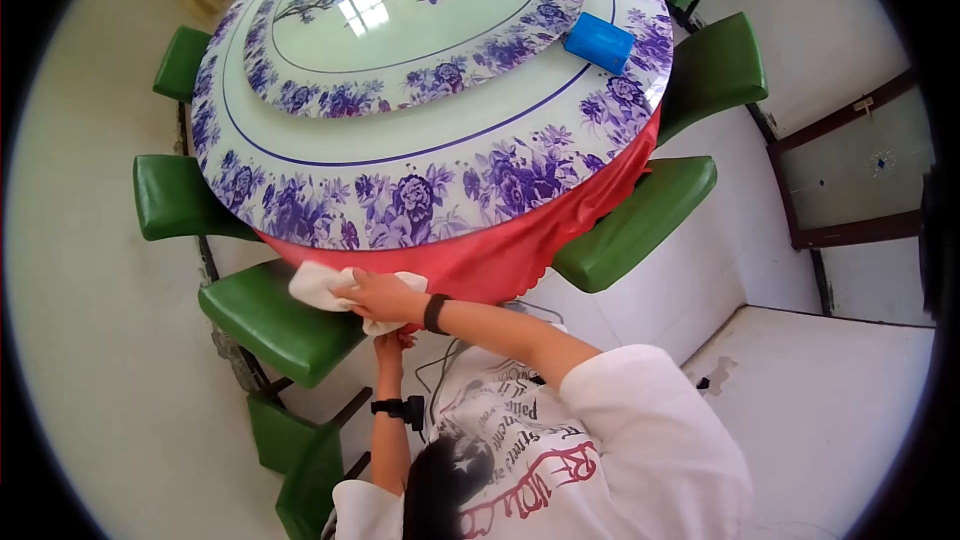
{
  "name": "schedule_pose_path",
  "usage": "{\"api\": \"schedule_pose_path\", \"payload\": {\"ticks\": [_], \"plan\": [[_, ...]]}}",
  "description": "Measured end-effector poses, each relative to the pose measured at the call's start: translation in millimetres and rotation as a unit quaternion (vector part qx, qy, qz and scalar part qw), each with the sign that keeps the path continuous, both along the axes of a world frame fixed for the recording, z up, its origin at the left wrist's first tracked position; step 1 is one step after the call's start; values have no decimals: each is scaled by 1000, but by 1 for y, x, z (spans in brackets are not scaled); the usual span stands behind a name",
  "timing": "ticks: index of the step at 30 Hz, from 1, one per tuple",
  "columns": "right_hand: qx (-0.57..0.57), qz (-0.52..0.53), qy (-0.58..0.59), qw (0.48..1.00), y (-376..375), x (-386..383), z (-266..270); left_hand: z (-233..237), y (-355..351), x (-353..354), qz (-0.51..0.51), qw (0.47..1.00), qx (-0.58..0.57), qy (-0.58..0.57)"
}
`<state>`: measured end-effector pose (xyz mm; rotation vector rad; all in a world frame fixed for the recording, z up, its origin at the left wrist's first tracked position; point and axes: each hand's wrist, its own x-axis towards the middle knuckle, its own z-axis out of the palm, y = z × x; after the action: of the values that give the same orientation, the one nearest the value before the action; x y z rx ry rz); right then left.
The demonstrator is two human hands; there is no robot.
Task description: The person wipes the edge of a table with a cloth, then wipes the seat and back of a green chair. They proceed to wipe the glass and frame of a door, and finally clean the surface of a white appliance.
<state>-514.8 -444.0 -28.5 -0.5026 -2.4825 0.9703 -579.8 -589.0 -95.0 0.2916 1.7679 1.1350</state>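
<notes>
Just off the near edge of the round worktop, a white cloth is gripped by the right hand; the left hand's grip cannot be told; loose folds are best gathered.

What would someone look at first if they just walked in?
Probably the big round table with purple flowers at the top, with green chairs around it. A bright blue thing stands out on its right side, and red cloth hangs below its near edge. Lower down, the right hand holds a white cloth.
</notes>
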Motion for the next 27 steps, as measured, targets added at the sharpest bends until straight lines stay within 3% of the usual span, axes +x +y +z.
{"api": "schedule_pose_path", "payload": {"ticks": [3,5,9,13,16,19,21,22,24,27], "plan": [[90,78,-71,990,7,17,-14,7,2,-4,-51,998,-9,44],[7,-53,-80,995,8,28,-48,9,3,-5,-61,997,0,50],[38,-162,-253,953,39,126,-35,-2,11,4,-9,1000,3,-22],[203,-179,-238,933,35,230,-105,-3,12,3,-2,999,-10,-47],[51,-265,-274,923,15,243,-71,-1,10,1,-17,999,-18,-44],[-29,-181,-295,938,27,225,-33,-9,6,-5,-29,999,-21,-38],[38,-117,-215,969,41,193,17,-17,4,-6,-32,999,-19,-35],[30,-129,-194,972,46,170,19,-19,3,-6,-33,999,-18,-32],[-13,-55,-148,987,57,126,74,-16,3,-8,-35,999,-16,-23],[18,-20,-78,997,54,56,77,-2,3,-5,-45,999,-8,-8]]}}
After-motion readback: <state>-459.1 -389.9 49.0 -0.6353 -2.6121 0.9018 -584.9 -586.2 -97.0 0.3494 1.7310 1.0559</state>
